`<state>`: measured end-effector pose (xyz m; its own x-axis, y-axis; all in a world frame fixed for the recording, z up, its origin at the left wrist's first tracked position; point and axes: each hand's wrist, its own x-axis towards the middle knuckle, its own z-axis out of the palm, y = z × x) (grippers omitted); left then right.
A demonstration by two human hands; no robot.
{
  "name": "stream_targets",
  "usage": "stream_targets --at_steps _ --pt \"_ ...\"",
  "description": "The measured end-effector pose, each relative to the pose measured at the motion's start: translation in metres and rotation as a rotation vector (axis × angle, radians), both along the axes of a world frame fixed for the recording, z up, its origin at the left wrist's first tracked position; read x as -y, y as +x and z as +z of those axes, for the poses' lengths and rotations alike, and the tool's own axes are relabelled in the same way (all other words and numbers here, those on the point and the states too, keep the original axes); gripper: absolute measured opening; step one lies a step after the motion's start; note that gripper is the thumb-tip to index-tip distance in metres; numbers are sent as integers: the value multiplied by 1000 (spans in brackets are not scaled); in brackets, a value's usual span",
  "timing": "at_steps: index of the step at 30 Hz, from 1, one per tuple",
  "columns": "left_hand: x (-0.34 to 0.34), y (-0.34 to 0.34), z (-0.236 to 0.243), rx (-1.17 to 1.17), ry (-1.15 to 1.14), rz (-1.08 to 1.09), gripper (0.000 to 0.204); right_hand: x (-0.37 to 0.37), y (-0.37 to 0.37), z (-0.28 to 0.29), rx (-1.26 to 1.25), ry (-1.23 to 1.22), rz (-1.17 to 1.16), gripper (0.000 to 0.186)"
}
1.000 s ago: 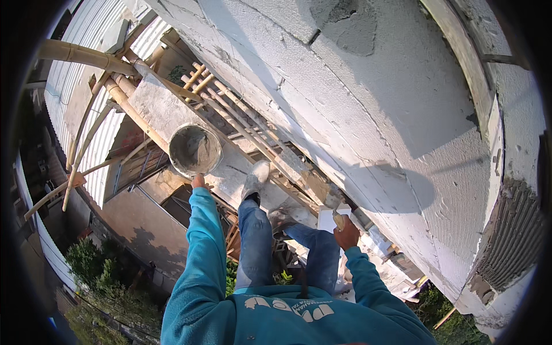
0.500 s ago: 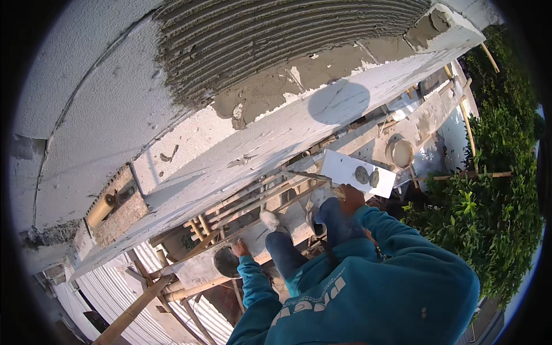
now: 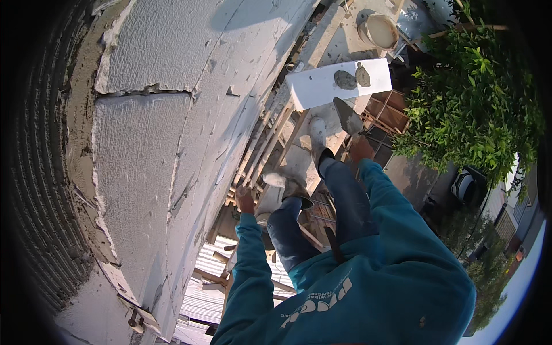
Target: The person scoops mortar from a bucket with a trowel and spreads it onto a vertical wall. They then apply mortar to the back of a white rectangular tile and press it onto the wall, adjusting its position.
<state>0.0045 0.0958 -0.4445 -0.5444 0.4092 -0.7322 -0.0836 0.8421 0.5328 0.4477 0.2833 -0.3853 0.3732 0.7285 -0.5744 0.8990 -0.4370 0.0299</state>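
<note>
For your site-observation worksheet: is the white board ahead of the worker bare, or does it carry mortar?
It carries mortar: two grey dabs sit near one end of the white board; the rest is bare.

A wooden scaffold platform (image 3: 299, 158), splashed with plaster, runs along the wall; on it stand the person's two shoes (image 3: 316, 138), a white foam board (image 3: 322, 86) bearing mortar dabs, and a bucket (image 3: 379, 30) farther along

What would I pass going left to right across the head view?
Grooved mortar strip → white wall panels → left hand → white board with mortar dabs → right hand holding a trowel → green bush.
</note>
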Motion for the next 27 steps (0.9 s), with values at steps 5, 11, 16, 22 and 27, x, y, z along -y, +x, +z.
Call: stream_targets --at_steps 5,11,16,22,27 --pt "-84 21 -73 16 13 -204 53 -49 -11 -76 47 131 14 36" --pt "-234 103 -177 200 106 -411 61 -99 80 -159 74 75 144 32" --pt "-337 188 -223 332 45 -445 77 -116 176 -207 157 115 202 39" --pt "-343 191 -293 257 256 -518 70 -128 255 -245 223 211 167 49" --pt "-370 241 -244 20 67 -831 63 -82 320 -290 165 395 31 42"
